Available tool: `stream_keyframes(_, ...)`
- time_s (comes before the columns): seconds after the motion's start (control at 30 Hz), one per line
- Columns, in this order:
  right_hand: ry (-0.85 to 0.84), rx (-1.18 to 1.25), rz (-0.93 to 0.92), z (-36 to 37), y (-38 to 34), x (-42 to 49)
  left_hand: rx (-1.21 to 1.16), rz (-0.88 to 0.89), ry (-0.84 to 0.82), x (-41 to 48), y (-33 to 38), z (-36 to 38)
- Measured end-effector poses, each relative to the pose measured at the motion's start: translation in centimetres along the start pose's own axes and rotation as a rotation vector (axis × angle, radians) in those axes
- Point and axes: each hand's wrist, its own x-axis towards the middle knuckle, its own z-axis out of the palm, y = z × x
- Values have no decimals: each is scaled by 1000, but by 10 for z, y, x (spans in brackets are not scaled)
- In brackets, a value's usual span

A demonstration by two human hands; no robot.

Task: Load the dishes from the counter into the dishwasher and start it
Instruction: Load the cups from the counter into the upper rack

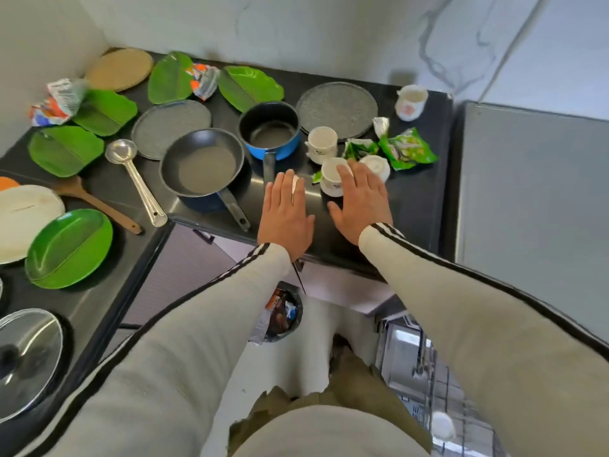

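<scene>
1. Head view is showing the dishes sitting on the black table (412, 199): a frying pan (202, 166), a blue saucepan (270, 133) just behind it, grey plates (336, 110) and green leaf-shaped plates (69, 249).
2. White cups (321, 143) are standing toward the right end of the table, with the nearest cup (329, 174) lying under the fingers of the right hand (361, 199).
3. That right hand is lying flat with straight fingers, gripping nothing.
4. Left hand (285, 214) is also spreading flat and holding nothing, just beside the saucepan's handle.
5. A ladle (131, 173) and a wooden spatula (95, 202) are lying left of the pan, and a glass lid (26, 361) is sitting at the lower left.
6. Green wrappers (407, 150) are lying among the cups.
7. Below the table at the lower right, the dishwasher (425, 364) is standing open with its wire rack showing; a bin (283, 313) is sitting on the floor.
</scene>
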Motion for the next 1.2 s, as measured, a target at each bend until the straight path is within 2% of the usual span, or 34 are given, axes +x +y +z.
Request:
stream_keyframes(0.1, -58, -62, -45, 1, 4, 44, 94, -42, -33, 24, -9, -2)
stream_keyframes(0.17, -129, -149, -70, 4, 8, 67, 181, -55, -111, 39, -13, -6)
stream_keyframes(0.27, -246, -263, -85, 7, 12, 91, 311, -10, -233, 60, -16, -12)
stream_keyframes(0.37, -293, -307, -109, 6, 10, 103, 364, 34, -280, 74, -16, -20)
stream_keyframes(0.5, -307, -309, -146, -4, 6, 107, 382, 92, -304, 83, -15, -28)
stream_keyframes(0.67, -223, -93, -124, -15, 16, 80, 293, 143, -213, 80, -14, -36)
stream_keyframes(0.8, -154, 127, 55, -26, 17, 40, 187, 164, -80, 62, -16, -44)
stream_keyframes(0.93, 17, 317, 300, -38, 13, -25, 100, 246, -13, 28, -9, -48)
stream_keyframes(1.1, 273, 637, 679, -35, 14, -134, -135, 407, -44, -33, 25, -40)
stream_keyframes(1.2, 367, 810, 888, -28, 20, -207, -173, 526, -116, -76, 59, -32)
